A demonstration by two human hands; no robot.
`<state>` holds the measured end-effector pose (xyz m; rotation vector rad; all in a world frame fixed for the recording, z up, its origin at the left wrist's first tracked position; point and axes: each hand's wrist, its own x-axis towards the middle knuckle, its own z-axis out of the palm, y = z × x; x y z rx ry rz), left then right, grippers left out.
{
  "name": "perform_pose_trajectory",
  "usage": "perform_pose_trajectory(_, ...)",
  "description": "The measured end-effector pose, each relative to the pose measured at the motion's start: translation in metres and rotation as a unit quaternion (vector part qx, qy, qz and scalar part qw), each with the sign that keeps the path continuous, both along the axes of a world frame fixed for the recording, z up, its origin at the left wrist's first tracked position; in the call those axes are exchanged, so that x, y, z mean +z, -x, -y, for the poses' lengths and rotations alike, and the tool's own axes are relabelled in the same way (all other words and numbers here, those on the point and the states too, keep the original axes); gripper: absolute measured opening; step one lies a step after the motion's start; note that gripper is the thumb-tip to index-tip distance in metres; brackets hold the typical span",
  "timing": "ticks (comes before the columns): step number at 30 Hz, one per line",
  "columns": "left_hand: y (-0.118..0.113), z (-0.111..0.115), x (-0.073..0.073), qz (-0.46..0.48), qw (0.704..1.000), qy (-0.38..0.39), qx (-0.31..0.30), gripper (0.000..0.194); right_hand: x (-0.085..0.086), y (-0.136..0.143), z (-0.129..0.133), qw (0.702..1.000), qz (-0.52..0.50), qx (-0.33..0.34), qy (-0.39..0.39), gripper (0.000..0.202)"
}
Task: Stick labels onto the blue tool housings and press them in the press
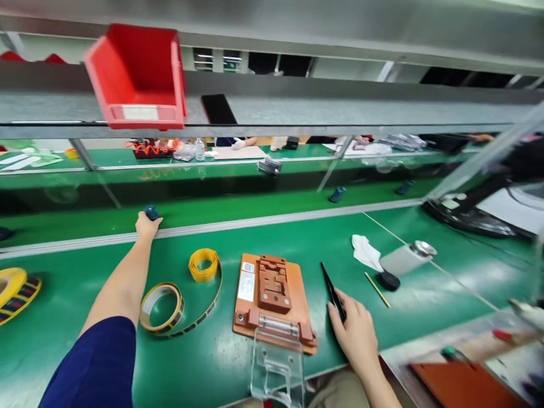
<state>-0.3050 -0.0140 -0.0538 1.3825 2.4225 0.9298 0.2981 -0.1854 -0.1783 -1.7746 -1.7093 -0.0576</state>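
My left hand (147, 224) reaches over the conveyor's near rail, its fingers closed around a small dark blue part (151, 212). Black tweezers (329, 283) lie in my right hand (355, 328), which rests low on the green bench. Between my arms sits an orange-brown fixture (297, 283) with a recessed block (274, 283) and a clear hinged cover (278, 362) swung open toward me. Left of it are a roll of label tape (164, 331) and a coil of yellow tape (204, 265), joined by a strip.
More dark blue parts (337, 194) stand on the green conveyor (255, 204). A red bin (144, 116) and a black phone (218, 109) sit on the shelf above. To the right are a white tissue (365, 252), a bottle (406, 259), a thin stick (377, 289) and a monitor stand (467, 218).
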Motion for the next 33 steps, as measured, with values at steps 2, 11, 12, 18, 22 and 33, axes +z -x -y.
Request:
perform_pose_trajectory(2, -0.003, 0.001, 0.001, -0.012, 1.0, 0.004, -0.024, 0.042, 0.004, 0.001, -0.002, 1.0, -0.003, -0.009, 0.008, 0.047)
perform_pose_trajectory(11, -0.061, 0.052, 0.034, -0.104, 0.975, -0.049, -0.191, 0.053, 0.028, -0.009, -0.052, 0.996, -0.005, -0.034, 0.085, 0.04)
perform_pose_trajectory(12, -0.073, 0.065, 0.036, -0.103, 0.966, -0.033, -0.236, 0.049, 0.029, -0.009, -0.056, 0.995, -0.008, -0.043, 0.085, 0.039)
perform_pose_trajectory(18, -0.15, 0.115, 0.023, -0.13, 0.878, 0.101, -0.45, 0.062, 0.022, -0.01, -0.057, 0.997, -0.052, -0.028, 0.046, 0.036)
perform_pose_trajectory(22, -0.172, 0.091, 0.008, -0.155, 0.903, 0.108, -0.386, 0.061, 0.02, -0.014, -0.052, 0.995, -0.097, 0.0, 0.03, 0.033)
perform_pose_trajectory(33, -0.213, 0.065, 0.017, -0.188, 0.938, 0.007, -0.292, 0.053, 0.032, -0.01, -0.052, 0.991, -0.13, -0.01, 0.042, 0.021)
